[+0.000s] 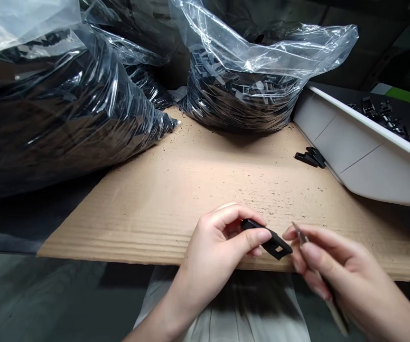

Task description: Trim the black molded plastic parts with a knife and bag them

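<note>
A small black plastic part with a square hole near one end is pinched between the thumb and fingers of my left hand. It is held over the front edge of the cardboard, its holed end pointing right. Just to its right, my right hand grips a slim knife-like tool with a pointed metal tip. The tip points up and sits apart from the part. Motion blurs the tool's handle, which runs down below the fingers, so its exact kind is unclear.
Dark scraps dot the cardboard sheet. Clear bags full of black parts stand at the left and at the back. A white bin on the right holds black pieces. Several black parts lie against its near side.
</note>
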{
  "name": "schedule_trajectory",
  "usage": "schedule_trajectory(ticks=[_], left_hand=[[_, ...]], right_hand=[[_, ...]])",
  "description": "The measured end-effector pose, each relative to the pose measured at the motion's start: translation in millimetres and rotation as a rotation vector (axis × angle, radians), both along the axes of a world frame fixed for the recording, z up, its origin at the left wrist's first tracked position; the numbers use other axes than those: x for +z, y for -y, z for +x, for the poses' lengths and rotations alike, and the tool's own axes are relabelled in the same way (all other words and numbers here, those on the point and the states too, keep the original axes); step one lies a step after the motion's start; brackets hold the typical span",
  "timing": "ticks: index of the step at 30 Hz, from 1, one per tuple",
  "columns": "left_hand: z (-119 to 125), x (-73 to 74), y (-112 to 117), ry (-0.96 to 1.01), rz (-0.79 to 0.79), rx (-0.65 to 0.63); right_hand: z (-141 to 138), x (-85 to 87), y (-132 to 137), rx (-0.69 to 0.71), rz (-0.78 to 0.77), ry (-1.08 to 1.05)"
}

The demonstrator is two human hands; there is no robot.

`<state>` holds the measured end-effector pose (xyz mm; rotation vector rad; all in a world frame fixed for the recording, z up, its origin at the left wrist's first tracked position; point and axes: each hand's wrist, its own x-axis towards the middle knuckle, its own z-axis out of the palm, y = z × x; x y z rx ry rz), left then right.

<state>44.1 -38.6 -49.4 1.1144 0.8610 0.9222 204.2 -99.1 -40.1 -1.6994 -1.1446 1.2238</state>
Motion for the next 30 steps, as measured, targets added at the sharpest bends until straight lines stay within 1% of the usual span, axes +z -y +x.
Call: schedule_trajectory(ticks=[1,2,5,6,7,8,10,12,14,16,18,20,22,26,30], left_hand=[[-1,-0.3,-1,0.040,-0.002,0.006],[-1,-0.4,-1,0.094,-0.023,0.007],[-1,0.5,-1,0.220,-0.119,-0.038],[-1,1.2,-1,0.228,-0.136,-0.063],[0,2.0,0,0.224,-0.146,-0.083],[1,2.7,1,0.213,-0.147,-0.095],[2,3.4,3,0.171,-0.129,-0.095],[3,3.1,6,0.116,-0.082,-0.076],[4,1.5,8,0.071,-0.045,-0.075],[5,-0.6,10,0.030,-0.008,-0.066],[6,-2.4,12,-0.038,0.053,-0.019],[7,-3.1,14,-0.102,0.143,0.045],[7,-2.3,14,-0.152,0.218,0.064],[4,1.3,13,-0.221,0.291,0.049],[2,1.9,12,-0.240,0.338,0.027]], right_hand=[[-5,-2.2,1,-0.015,0.061,0.030],[-11,-4.8,3,-0.013,0.165,0.102],[-27,-13.9,5,0.029,0.627,0.434],[-31,-16.5,5,0.047,0.741,0.519],[-33,-18.6,6,0.067,0.805,0.571],[-33,-20.0,7,0.088,0.828,0.587],[-30,-20.7,10,0.106,0.814,0.564],[-22,-19.8,13,0.079,0.790,0.551],[-12,-18.6,15,0.048,0.796,0.607],[-4,-17.7,14,0.085,0.843,0.707],[1,-17.0,11,0.165,0.864,0.758],[1,-16.2,8,0.209,0.824,0.729],[0,-15.1,5,0.215,0.734,0.676],[0,-13.8,4,0.228,0.663,0.644],[3,-14.4,4,0.239,0.662,0.619]])
